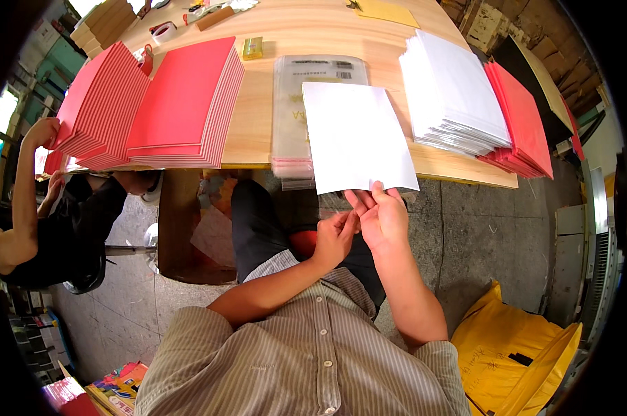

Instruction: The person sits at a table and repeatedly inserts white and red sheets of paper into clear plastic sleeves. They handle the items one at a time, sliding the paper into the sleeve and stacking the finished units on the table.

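A white rectangular sheet or thin booklet [360, 139] extends over the table edge, above a pile of clear plastic bags [289, 118]. My right hand [384, 216] grips its near edge, palm up, with the thumb on top. Close beside it, my left hand [336, 239] is closed in a pinch below the sheet's near left corner. What those fingertips hold is too small to make out. Something clear, like a plastic flap, shows faintly between that hand and the sheet.
Red booklets [182, 97] are stacked at the left. A white stack [452, 93] and red booklets [518, 121] stand at the right. A small yellow box [252, 48] and tape roll [164, 32] lie farther back. Another person's hand [43, 132] touches the left stack. A yellow sack [511, 353] lies lower right.
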The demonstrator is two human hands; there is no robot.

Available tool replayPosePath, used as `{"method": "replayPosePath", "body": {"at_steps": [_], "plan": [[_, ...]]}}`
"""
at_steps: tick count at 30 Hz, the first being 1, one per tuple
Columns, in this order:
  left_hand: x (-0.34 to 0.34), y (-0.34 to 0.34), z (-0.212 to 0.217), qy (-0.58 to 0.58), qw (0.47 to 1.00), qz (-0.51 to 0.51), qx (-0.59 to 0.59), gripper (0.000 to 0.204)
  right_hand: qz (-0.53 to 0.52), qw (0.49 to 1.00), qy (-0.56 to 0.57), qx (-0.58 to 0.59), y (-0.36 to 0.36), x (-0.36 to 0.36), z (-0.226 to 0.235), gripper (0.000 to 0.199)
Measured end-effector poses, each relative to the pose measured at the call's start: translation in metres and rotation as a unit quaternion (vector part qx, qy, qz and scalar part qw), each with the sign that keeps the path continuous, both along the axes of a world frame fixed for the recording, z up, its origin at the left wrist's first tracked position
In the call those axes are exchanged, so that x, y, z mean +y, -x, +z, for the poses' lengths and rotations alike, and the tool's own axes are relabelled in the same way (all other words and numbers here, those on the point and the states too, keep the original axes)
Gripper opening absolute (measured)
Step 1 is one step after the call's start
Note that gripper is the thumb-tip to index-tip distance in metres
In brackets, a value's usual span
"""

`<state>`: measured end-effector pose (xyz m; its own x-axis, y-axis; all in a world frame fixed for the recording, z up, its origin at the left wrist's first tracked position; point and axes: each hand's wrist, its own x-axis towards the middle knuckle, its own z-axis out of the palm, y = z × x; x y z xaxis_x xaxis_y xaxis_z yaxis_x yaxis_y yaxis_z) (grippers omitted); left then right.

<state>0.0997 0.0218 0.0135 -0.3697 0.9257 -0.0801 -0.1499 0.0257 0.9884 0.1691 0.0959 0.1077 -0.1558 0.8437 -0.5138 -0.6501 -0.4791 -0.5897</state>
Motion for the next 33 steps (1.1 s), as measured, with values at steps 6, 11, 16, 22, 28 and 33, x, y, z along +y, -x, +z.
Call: {"method": "replayPosePath", "body": {"at_steps": [6,11,16,22,28,33], "plan": [[0.012,0.007,-0.009,-0.04,0.995,0.065,-0.06,0.024,-0.004,0.999,-0.032,0.019,0.022,-0.002,0.009,0.025],[0.019,0.028,-0.014,-0.02,0.989,0.089,-0.118,0.027,0.009,0.999,-0.014,0.032,0.047,0.005,-0.005,0.021],[0.018,0.038,-0.012,0.032,0.982,0.065,-0.175,0.03,0.034,0.999,0.028,0.024,0.046,0.013,-0.025,0.025],[0.012,0.041,0.001,0.1,0.965,0.054,-0.238,0.033,-0.033,0.999,-0.011,0.014,-0.011,-0.012,-0.043,0.039],[-0.013,0.03,0.003,0.166,0.961,-0.132,-0.179,0.033,-0.077,0.987,-0.025,-0.14,-0.061,0.005,-0.094,0.038],[0.012,0.025,0.04,-0.132,0.921,-0.183,0.317,0.012,-0.007,0.987,-0.09,-0.132,-0.068,0.026,-0.106,0.028]]}}
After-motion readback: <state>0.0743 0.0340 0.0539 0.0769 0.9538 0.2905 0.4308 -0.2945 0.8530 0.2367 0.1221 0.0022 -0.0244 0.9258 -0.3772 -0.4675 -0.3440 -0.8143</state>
